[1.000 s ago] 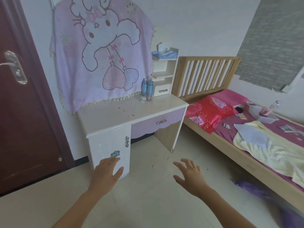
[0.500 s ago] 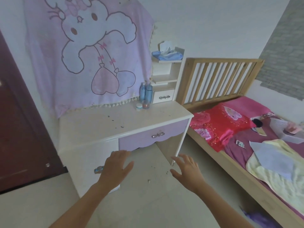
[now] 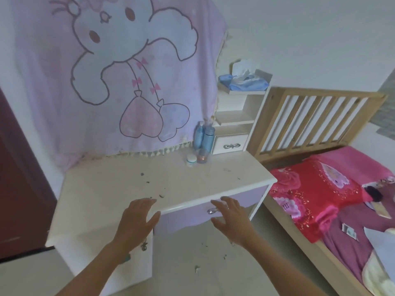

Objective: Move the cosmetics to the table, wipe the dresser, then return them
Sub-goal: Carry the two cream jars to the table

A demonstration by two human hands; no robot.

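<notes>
On dresser (image 3: 102,189), back corner beside shelf unit (image 3: 234,117): two blue bottles (image 3: 204,136), two small jars (image 3: 191,160), tucked clear of the worktop, not yet moved (crumbs (image 3: 161,196) in front); left hand (image 3: 136,221), right hand (image 3: 232,218), both empty, fingers spread, apparently to collect them.

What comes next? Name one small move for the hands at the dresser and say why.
Probably reach the right hand forward to the blue bottles at the back of the dresser and grip one. That hand and the left hand are open and empty at the front edge; the bottles and jars stand untouched, and the crumbs cannot be wiped around them.
</notes>
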